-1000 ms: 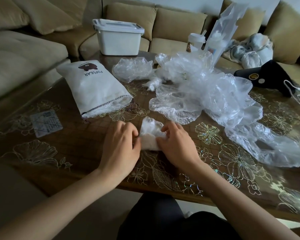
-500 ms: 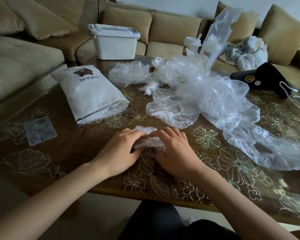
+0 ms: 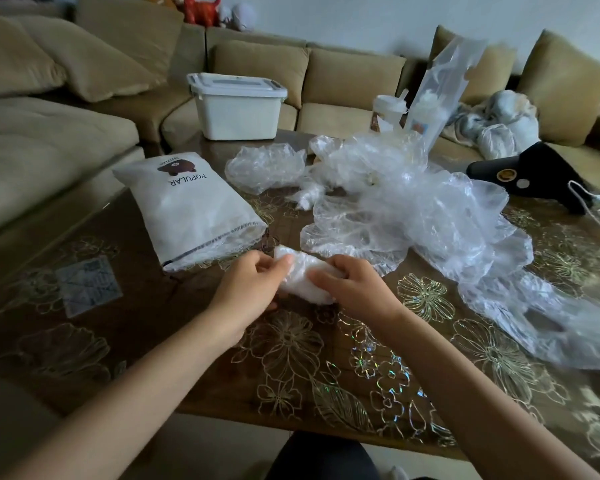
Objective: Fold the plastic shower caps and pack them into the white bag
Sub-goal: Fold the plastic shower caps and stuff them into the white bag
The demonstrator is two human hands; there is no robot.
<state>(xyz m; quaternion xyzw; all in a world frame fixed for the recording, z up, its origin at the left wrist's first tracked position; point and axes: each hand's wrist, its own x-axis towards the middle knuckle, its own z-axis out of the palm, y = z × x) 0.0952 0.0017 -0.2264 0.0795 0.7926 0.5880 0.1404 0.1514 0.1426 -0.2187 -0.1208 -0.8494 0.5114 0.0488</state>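
Holding a folded shower cap (image 3: 302,277) between both hands at centre frame, low over the table (image 3: 291,362); whether it touches the surface cannot be told. Cap is a small, tight white bundle. Left hand (image 3: 253,287): fingers curled, pinching the bundle's left end. Right hand (image 3: 355,289): fingers curled round its right end. Both forearms enter from the bottom edge.

White bag (image 3: 191,209) lies flat, left of centre, printed "POPULAR" under a brown bear mark, the print upside down to the camera. Its open mouth faces the lower edge, just beside the left hand's knuckles; crinkled clear plastic shows at the mouth.

Loose pile of clear shower caps (image 3: 430,216) spreads from upper centre down to the right edge, unfolded and tangled. One crumpled cap (image 3: 264,166) sits apart, above the bag's right side.

White lidded box (image 3: 236,105) at the table's far edge, upper centre. Black object (image 3: 534,171) with a white cord, upper right. Square printed card (image 3: 87,285) on the table at left. Tan sofa (image 3: 354,77) wraps the background.
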